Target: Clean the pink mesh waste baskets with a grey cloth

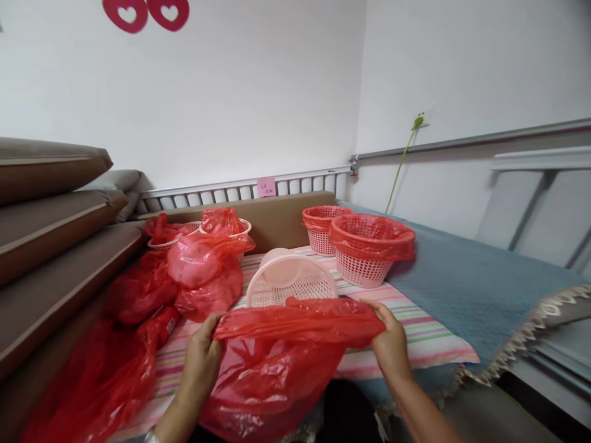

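Just in front of us, low over the near edge of the striped cloth (415, 332), we hold a red plastic bag (286, 357) stretched between our two hands, its mouth pulled into a taut band while the rest sags down toward our lap. Our left hand (201, 357) is clamped on the left end of the rim, fingers curled over the film; our right hand (392, 344) pinches the right end, thumb on top, and both forearms reach in from below with the wrists held about level and the hands well apart. We judge the step in hand to be spreading the bag's mouth open. The next move seems to call for widening that opening into a loop and carrying it over the rim of the unlined pink basket (290, 280), which lies tipped on its side just beyond the bag. Farther back to the right stand two lined baskets (369, 249), red film folded over their rims, upright and touching. To the left sits a heap of red bags (194, 277) with more baskets behind it, brown cushions (50, 209) stacked alongside, and a blue blanket (471, 271) on the right.
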The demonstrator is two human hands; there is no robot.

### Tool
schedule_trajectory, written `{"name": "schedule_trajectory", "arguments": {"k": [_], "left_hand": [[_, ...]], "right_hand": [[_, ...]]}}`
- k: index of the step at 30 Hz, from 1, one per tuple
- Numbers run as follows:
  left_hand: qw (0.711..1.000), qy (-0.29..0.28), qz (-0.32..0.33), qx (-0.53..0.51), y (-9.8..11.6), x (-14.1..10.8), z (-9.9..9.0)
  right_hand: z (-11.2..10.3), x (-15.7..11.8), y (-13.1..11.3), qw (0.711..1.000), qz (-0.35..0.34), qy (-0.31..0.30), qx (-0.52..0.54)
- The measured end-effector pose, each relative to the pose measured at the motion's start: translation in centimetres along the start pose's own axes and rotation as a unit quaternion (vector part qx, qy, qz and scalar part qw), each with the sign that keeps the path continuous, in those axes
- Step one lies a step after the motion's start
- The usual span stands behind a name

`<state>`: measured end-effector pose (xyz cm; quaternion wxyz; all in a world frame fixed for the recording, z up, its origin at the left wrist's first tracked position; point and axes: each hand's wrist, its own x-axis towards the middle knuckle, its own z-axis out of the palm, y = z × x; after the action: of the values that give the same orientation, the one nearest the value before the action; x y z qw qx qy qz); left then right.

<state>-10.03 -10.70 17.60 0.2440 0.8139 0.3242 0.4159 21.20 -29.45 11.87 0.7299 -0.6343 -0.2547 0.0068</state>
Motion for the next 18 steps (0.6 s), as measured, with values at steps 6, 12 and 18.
{"name": "schedule_trajectory", "arguments": {"k": [6, 12, 18], "left_hand": [[1.0, 0.018, 0.018, -0.018, -1.0, 5.4, 5.5], [0.997, -0.048, -0.029, -0.057, -5.1, 6.7, 10.7], [0.997, -0.039, -0.047, -0.036, -3.7, 7.9, 7.9]], "right_hand": [[1.4, 2.8, 4.3, 0.991, -0.02, 0.0, -0.129], [4.9, 5.2, 9.0, 0.984, 0.014, -0.065, -0.168], [5.6, 6.0, 6.8, 0.979, 0.029, -0.115, -0.168]]}}
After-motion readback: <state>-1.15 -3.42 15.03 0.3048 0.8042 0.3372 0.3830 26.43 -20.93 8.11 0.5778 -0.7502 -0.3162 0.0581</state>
